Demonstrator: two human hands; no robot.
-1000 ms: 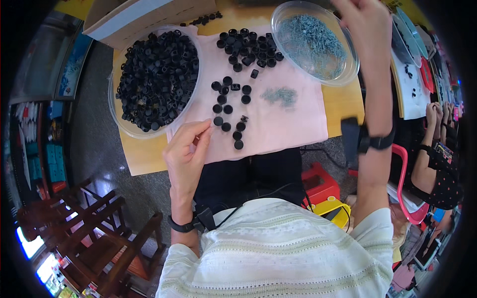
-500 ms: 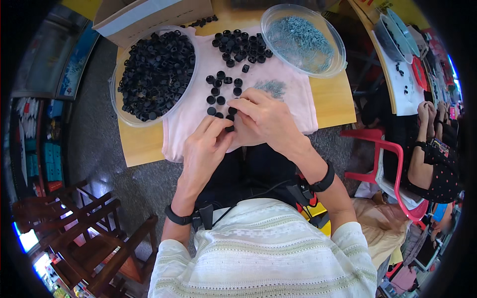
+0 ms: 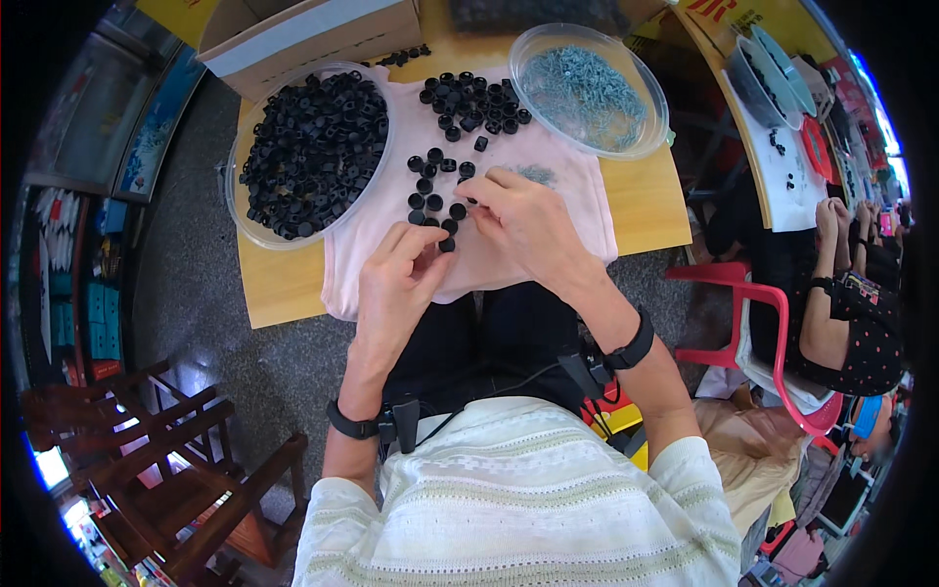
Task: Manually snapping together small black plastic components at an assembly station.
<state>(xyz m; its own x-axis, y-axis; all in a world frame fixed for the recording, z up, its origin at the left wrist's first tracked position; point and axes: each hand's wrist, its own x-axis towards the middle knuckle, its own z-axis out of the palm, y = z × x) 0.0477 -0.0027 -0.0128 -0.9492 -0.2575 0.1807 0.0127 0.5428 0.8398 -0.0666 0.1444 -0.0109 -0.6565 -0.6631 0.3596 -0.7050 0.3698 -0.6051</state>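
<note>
Small round black plastic caps (image 3: 432, 203) lie in a loose cluster on a pale pink cloth (image 3: 342, 284) before me. At the cluster's near end, my left hand (image 3: 399, 284) has its thumb and forefinger closed about one black cap (image 3: 447, 245). Just to the right, my right hand (image 3: 533, 223) is pinched beside the cluster; a dark bit shows at its fingertips, too small to make out. Beyond lies a bigger group of black caps (image 3: 474, 98). A small pile of grey screws (image 3: 535, 174) is partly hidden behind my right hand.
A clear round tub (image 3: 233, 201) heaped with black plastic parts stands left, with a cardboard box (image 3: 313, 39) behind it. At the far right is a clear tub (image 3: 657, 135) of grey screws. Another person sits at a side table (image 3: 794, 201) beyond a red chair (image 3: 778, 303).
My right hand's fingertips have drawn a little up and away from my left hand, uncovering caps between them. My left hand stays at the near end of the cluster.
</note>
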